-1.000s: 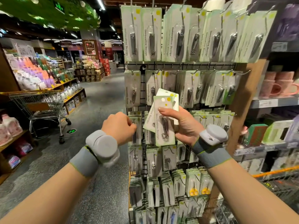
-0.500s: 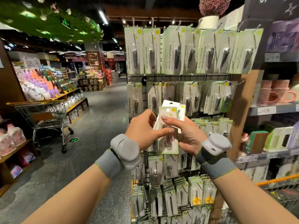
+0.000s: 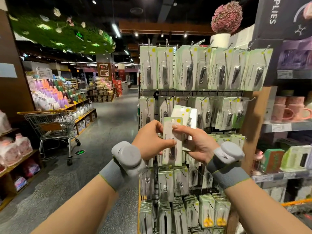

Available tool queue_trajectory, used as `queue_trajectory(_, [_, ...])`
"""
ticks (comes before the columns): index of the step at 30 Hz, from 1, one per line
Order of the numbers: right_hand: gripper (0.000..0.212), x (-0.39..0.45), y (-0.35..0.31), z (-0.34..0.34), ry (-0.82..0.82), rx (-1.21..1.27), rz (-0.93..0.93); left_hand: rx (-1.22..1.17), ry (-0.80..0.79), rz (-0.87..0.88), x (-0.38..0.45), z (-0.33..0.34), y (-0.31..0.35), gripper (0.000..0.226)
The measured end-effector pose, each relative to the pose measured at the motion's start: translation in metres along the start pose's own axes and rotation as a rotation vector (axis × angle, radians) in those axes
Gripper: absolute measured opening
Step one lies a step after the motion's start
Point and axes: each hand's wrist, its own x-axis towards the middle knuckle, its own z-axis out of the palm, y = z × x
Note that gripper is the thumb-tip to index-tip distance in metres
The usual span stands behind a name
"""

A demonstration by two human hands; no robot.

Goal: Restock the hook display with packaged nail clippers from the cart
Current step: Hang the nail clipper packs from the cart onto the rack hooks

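Pale-green nail-clipper pack point(image 3: 172, 141), before the hook display point(image 3: 190, 92), is pinched by the left hand point(image 3: 150, 141); the right hand point(image 3: 197, 141) grips seemingly two more. Separating one; next, thread its hole onto a hook.

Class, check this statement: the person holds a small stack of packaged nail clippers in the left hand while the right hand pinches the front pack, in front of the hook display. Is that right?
Not quite: the hands are swapped. In the head view the right hand holds the small stack of packaged nail clippers, while the left hand pinches the front pack, in front of the hook display.
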Motion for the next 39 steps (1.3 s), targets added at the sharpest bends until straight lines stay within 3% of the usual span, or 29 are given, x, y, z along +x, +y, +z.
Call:
queue_trajectory(10, [0.011, 0.0, -0.011, 0.012, -0.126, 0.117, 0.103, -0.187, 0.008, -0.052, 0.001, -0.023, 0.008, 0.029])
queue_trajectory(19, [0.008, 0.007, -0.021, 0.025, -0.05, 0.046, -0.062, -0.334, 0.101, -0.024, 0.006, -0.04, 0.007, 0.034])
queue_trajectory(23, [0.015, 0.011, -0.026, 0.02, -0.012, 0.002, -0.089, -0.489, 0.097, 0.033, 0.009, -0.048, 0.005, 0.058])
queue_trajectory(25, [0.019, 0.013, -0.029, 0.018, -0.007, -0.018, -0.11, -0.358, 0.114, 0.107, 0.015, -0.051, 0.001, 0.067])
queue_trajectory(31, [0.017, 0.015, -0.035, 0.023, -0.003, -0.11, -0.12, -0.068, 0.346, 0.163, 0.035, -0.049, 0.002, 0.031])
queue_trajectory(39, [0.016, 0.015, -0.038, 0.028, -0.008, -0.118, -0.116, -0.04, 0.474, 0.195, 0.053, -0.051, 0.0, 0.008])
